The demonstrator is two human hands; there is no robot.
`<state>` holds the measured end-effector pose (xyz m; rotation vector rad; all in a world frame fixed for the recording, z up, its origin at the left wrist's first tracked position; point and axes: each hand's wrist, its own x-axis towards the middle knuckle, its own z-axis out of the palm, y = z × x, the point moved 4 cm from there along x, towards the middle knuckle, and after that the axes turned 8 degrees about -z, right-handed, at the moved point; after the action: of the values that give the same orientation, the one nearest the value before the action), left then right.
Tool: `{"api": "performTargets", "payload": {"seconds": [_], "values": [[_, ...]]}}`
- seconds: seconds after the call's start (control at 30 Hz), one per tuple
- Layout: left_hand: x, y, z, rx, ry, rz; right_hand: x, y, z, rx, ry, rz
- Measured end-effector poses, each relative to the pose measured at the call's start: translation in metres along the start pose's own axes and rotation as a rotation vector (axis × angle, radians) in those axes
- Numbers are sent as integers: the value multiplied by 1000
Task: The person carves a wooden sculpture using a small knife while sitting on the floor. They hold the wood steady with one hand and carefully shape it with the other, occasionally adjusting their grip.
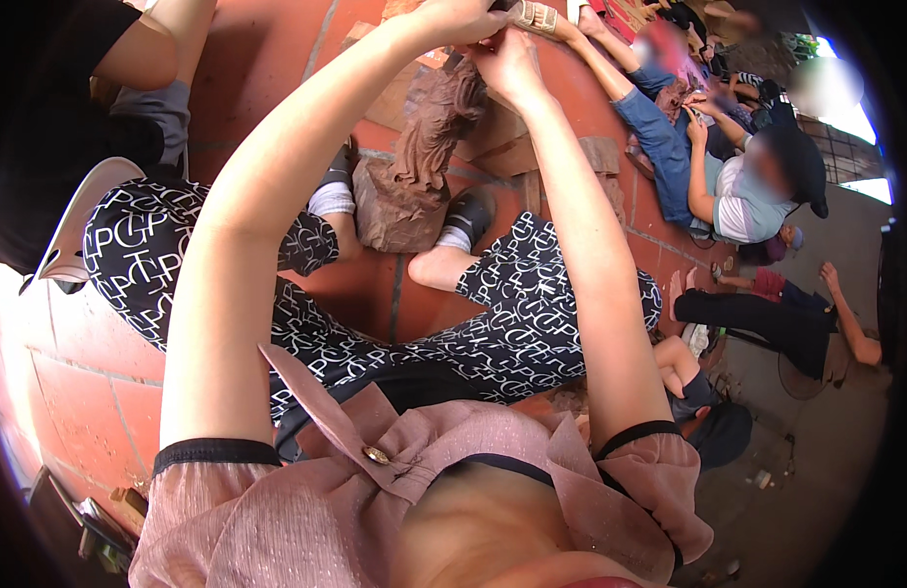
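A brown carved figure (439,122) with folded drapery rises from a rough, chunky base (399,208) on the floor between my feet. Both my arms reach out to its far end. My left hand (461,20), bent and partly cut off by the upper edge, has its fingers curled at the figure's top. Close against it, my right hand (507,67) is closed beside the figure's upper part. Whatever the fingers of either hand grip is hidden.
Cardboard pieces (500,147) lie under and around the figure on red floor tiles (267,59). A person in a dark hat (796,162) sits at the right, working on another brown piece. Someone in dark clothes (42,127) is close at the left.
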<state>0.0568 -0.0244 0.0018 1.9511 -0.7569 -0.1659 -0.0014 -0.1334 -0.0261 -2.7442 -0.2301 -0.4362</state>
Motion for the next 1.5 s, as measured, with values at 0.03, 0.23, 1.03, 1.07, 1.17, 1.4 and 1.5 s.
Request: {"api": "performTargets", "payload": {"seconds": [0.03,0.23,1.03,1.07,1.17,1.4,1.5], "values": [[3,-8,3,36,-37,-24,1,-3,2,24,-11,-5],[3,-7,3,-92,86,148,-1,-20,-3,-18,86,-22],[-7,22,16,129,161,294,-23,11,14,25,306,-37],[-10,24,16,80,139,248,-25,11,16,20,335,-51],[-13,23,18,46,109,202,-29,10,26,-28,361,-90],[-6,16,19,67,169,254,-31,9,31,-56,363,-136],[-9,17,10,109,107,241,-26,-1,26,-61,398,-152]]}}
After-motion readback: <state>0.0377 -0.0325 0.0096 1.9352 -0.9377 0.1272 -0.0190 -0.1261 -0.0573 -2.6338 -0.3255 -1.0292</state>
